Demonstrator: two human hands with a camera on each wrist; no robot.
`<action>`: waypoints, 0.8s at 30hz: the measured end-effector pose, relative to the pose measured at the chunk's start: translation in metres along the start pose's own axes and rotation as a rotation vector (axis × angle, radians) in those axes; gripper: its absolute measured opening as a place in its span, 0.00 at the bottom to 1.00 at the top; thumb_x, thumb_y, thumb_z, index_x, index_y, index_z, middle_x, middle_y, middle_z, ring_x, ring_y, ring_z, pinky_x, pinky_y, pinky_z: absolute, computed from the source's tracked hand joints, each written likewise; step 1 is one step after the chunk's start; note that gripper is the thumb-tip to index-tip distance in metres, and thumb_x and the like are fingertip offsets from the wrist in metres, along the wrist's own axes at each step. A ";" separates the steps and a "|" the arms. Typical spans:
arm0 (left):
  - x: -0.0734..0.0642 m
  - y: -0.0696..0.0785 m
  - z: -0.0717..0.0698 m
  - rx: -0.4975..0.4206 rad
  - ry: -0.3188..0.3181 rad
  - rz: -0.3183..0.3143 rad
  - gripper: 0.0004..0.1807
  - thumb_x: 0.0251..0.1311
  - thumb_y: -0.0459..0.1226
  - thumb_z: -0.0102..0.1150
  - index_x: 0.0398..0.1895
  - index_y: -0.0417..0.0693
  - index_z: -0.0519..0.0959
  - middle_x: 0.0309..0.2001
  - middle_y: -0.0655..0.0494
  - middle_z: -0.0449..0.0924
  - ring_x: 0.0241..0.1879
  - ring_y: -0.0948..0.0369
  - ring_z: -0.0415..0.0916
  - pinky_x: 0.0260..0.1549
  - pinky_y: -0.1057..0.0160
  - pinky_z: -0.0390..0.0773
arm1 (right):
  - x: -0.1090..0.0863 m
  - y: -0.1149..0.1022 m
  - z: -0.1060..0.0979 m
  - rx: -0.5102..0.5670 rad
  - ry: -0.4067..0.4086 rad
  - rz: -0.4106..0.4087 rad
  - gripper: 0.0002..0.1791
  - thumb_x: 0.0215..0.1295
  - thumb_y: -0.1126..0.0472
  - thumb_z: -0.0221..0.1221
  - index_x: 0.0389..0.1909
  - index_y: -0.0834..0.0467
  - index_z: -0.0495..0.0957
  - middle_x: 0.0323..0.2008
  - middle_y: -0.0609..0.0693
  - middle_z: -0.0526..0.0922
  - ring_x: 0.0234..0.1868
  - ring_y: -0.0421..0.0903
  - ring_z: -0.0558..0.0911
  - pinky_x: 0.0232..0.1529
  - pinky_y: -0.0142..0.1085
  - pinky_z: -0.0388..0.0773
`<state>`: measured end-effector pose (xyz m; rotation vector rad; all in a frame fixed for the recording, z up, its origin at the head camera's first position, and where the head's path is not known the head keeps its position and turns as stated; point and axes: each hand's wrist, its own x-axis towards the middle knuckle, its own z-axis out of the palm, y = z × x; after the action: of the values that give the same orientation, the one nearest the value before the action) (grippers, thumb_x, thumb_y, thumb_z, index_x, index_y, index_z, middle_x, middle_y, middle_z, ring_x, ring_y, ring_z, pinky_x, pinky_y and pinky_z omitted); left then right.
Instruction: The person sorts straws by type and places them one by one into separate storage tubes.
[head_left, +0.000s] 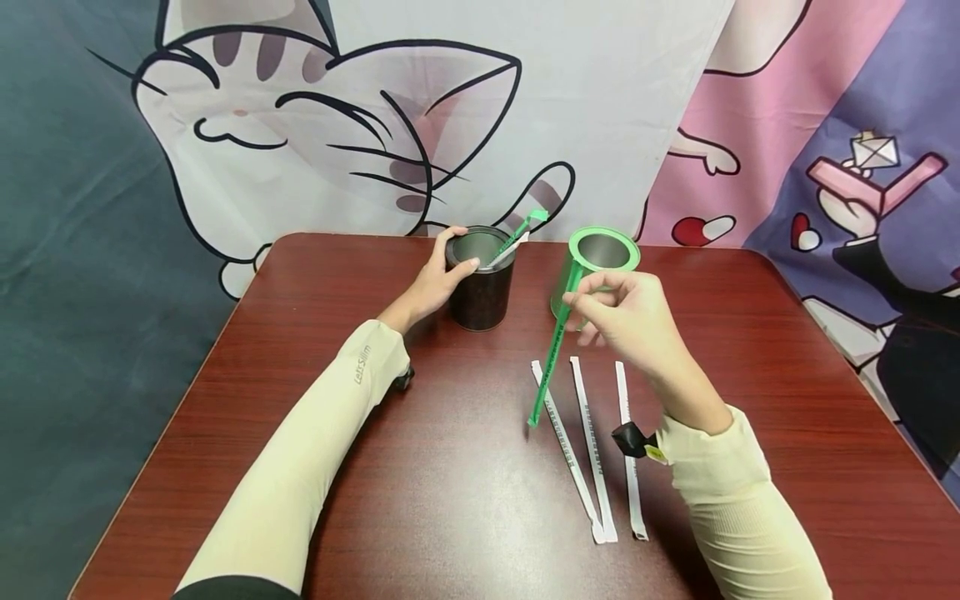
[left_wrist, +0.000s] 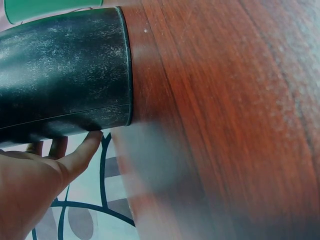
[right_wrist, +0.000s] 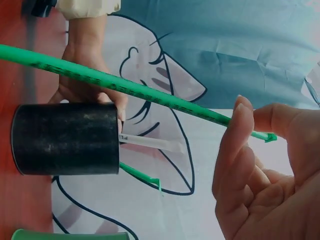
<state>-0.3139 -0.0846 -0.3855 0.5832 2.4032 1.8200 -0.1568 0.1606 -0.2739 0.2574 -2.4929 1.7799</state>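
My left hand [head_left: 435, 283] grips the rim and side of a black can [head_left: 480, 296], its thumb over the near edge. Inside that can lean a green wrapped straw [head_left: 528, 223] and a white wrapped straw [right_wrist: 150, 142]. Between thumb and fingertips, my right hand [head_left: 630, 321] pinches another green wrapped straw [head_left: 552, 354] near its upper end, so that it slants down over the table. Behind the right hand stands a green can [head_left: 603, 242], partly covered by it. Three white wrapped straws [head_left: 592, 450] lie on the table below the right hand.
The reddish-brown table [head_left: 420, 500] reaches back to a cartoon cat backdrop [head_left: 300, 108]. Both cans stand near its far edge, side by side with a gap. A black wrist camera [head_left: 630, 439] sits on the right wrist, overlapping one white straw in the head view.
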 end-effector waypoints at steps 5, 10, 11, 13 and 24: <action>-0.007 0.016 -0.002 -0.018 -0.023 -0.009 0.32 0.60 0.45 0.54 0.65 0.58 0.53 0.63 0.50 0.58 0.56 0.53 0.63 0.57 0.54 0.58 | 0.003 -0.001 -0.004 0.062 0.104 -0.056 0.09 0.57 0.62 0.63 0.28 0.63 0.74 0.17 0.55 0.82 0.12 0.47 0.78 0.14 0.33 0.72; -0.014 0.027 -0.001 -0.009 -0.024 0.005 0.31 0.62 0.42 0.52 0.65 0.53 0.52 0.64 0.48 0.57 0.56 0.53 0.63 0.56 0.55 0.58 | 0.006 -0.002 -0.007 0.189 0.195 -0.088 0.09 0.55 0.64 0.64 0.29 0.65 0.74 0.17 0.54 0.82 0.10 0.47 0.77 0.13 0.31 0.72; -0.014 0.027 0.000 -0.009 -0.024 0.007 0.31 0.62 0.42 0.52 0.65 0.52 0.52 0.64 0.48 0.57 0.56 0.53 0.64 0.56 0.55 0.59 | 0.006 -0.003 -0.008 0.214 0.209 -0.098 0.09 0.55 0.65 0.64 0.29 0.65 0.74 0.17 0.54 0.82 0.10 0.48 0.77 0.13 0.30 0.72; -0.015 0.028 0.000 -0.009 -0.024 0.008 0.31 0.62 0.42 0.52 0.66 0.52 0.52 0.64 0.48 0.56 0.55 0.53 0.64 0.56 0.55 0.59 | 0.007 -0.003 -0.009 0.264 0.236 -0.119 0.08 0.55 0.66 0.63 0.29 0.66 0.74 0.17 0.55 0.82 0.09 0.48 0.77 0.13 0.31 0.72; -0.015 0.028 -0.001 -0.021 -0.025 0.026 0.31 0.62 0.42 0.52 0.66 0.50 0.52 0.64 0.48 0.57 0.56 0.53 0.63 0.56 0.55 0.59 | 0.014 -0.011 -0.014 0.367 0.401 -0.247 0.08 0.54 0.68 0.64 0.29 0.68 0.75 0.19 0.58 0.82 0.08 0.48 0.75 0.11 0.31 0.71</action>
<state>-0.2927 -0.0842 -0.3618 0.6341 2.3683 1.8347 -0.1689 0.1694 -0.2567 0.1919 -1.7799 1.9409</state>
